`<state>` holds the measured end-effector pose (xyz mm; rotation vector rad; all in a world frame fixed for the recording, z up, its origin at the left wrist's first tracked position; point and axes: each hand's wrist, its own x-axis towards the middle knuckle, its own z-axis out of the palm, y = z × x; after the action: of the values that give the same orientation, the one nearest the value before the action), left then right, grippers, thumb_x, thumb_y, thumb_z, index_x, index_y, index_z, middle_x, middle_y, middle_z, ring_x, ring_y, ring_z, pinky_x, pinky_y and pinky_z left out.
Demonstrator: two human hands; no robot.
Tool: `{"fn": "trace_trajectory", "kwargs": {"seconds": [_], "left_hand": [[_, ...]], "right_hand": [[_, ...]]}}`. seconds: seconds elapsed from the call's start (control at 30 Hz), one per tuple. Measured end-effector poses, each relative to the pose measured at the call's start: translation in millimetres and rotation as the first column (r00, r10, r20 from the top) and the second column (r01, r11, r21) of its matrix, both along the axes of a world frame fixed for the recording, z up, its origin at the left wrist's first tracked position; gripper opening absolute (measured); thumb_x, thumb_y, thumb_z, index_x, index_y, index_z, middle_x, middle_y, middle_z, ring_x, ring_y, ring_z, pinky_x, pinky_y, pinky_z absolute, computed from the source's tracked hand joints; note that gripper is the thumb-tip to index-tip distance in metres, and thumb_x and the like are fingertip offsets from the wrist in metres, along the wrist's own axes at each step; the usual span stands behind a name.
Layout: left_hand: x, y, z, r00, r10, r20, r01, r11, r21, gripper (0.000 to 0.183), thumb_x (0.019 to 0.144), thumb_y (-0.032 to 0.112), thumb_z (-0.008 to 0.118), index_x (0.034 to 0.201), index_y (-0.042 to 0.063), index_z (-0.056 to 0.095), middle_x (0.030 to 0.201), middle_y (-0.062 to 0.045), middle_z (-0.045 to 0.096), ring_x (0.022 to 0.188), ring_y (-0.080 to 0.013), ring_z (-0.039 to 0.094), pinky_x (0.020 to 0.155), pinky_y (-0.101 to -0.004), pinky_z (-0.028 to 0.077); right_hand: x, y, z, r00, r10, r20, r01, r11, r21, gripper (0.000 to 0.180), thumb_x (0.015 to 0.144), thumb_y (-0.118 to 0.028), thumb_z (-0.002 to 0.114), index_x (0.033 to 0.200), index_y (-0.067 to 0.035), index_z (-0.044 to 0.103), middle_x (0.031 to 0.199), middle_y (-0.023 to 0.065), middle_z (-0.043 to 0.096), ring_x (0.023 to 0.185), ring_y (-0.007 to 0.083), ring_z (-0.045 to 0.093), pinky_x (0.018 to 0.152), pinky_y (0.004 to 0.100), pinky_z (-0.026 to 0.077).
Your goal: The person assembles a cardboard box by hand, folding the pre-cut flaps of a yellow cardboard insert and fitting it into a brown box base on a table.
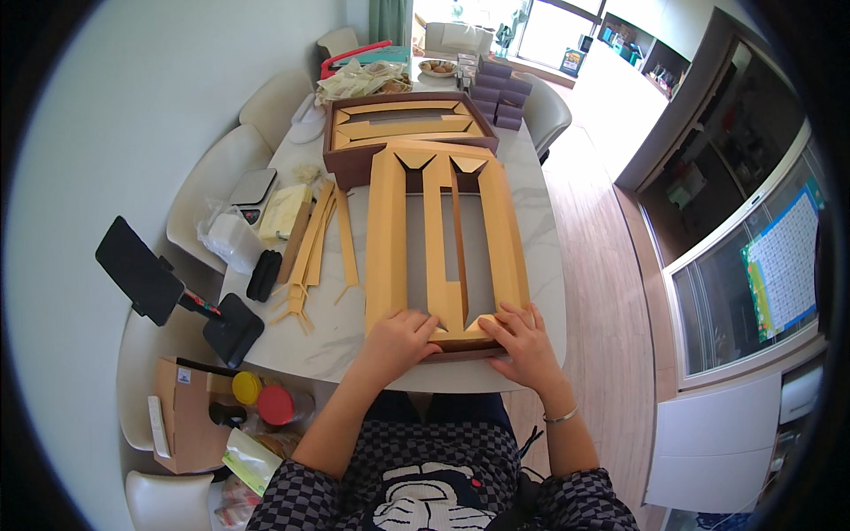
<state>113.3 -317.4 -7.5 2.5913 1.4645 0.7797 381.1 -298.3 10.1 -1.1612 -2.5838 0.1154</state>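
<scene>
A folded gold cardboard insert lies in a shallow brown box at the table's near end. It has two long openings with a grey bottom showing through. My left hand rests on the insert's near edge, left of the middle, fingertips by a corner fold. My right hand presses on the near right corner, its fingers on a folded flap. Behind it stands a second brown box with a similar gold insert. Flat gold cardboard strips lie to the left.
Left on the table are a kitchen scale, a black case, a plastic-wrapped white stack and a phone on a stand. Small purple boxes are stacked at the far right. Chairs line the left side.
</scene>
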Motion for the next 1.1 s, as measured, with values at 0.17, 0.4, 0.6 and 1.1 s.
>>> {"fn": "trace_trajectory", "kwargs": {"seconds": [0.17, 0.4, 0.6, 1.1], "left_hand": [[-3.4, -13.2, 14.3, 0.998, 0.052, -0.045, -0.052, 0.999, -0.002, 0.065, 0.062, 0.047, 0.085, 0.112, 0.008, 0.068, 0.099, -0.006, 0.067, 0.105, -0.0226, 0.062, 0.111, -0.0562, 0.028], [6.4, -19.3, -13.8, 0.998, 0.07, -0.006, -0.07, 0.997, 0.039, 0.056, 0.062, 0.04, 0.086, 0.104, 0.008, 0.067, 0.09, -0.004, 0.061, 0.095, -0.0206, 0.063, 0.117, -0.0558, 0.024], [4.4, -18.2, -28.6, 0.998, -0.003, 0.062, 0.001, 0.999, 0.033, 0.051, 0.065, 0.036, 0.085, 0.102, 0.008, 0.065, 0.087, -0.004, 0.06, 0.092, -0.0217, 0.063, 0.116, -0.0553, 0.027], [-55.1, -15.1, 9.1, 0.974, 0.012, 0.224, 0.004, 0.997, -0.072, 0.069, 0.067, 0.039, 0.086, 0.128, 0.017, 0.062, 0.138, -0.006, 0.055, 0.139, -0.0286, 0.041, 0.116, -0.06, 0.018]], "right_hand": [[-1.9, -1.2, 4.7, 0.999, -0.038, -0.006, 0.038, 0.999, -0.017, 0.068, 0.066, -0.02, 0.084, 0.127, -0.012, 0.056, 0.131, 0.0119, 0.053, 0.131, 0.031, 0.047, 0.114, 0.0608, 0.026], [-21.5, -2.9, -11.8, 0.998, 0.061, -0.011, -0.061, 0.998, 0.0, 0.067, 0.066, -0.023, 0.085, 0.122, -0.004, 0.055, 0.124, 0.0124, 0.056, 0.121, 0.0299, 0.053, 0.112, 0.0546, 0.033], [-22.4, -2.9, -8.8, 0.997, 0.041, -0.068, -0.047, 0.995, -0.083, 0.068, 0.065, -0.018, 0.085, 0.124, -0.007, 0.054, 0.122, 0.0131, 0.058, 0.117, 0.0334, 0.056, 0.111, 0.0502, 0.037], [-18.7, -0.4, -6.8, 0.986, 0.17, -0.006, -0.169, 0.985, 0.032, 0.056, 0.062, -0.016, 0.084, 0.114, -0.011, 0.062, 0.14, 0.0028, 0.054, 0.138, 0.0258, 0.043, 0.113, 0.0489, 0.034]]}}
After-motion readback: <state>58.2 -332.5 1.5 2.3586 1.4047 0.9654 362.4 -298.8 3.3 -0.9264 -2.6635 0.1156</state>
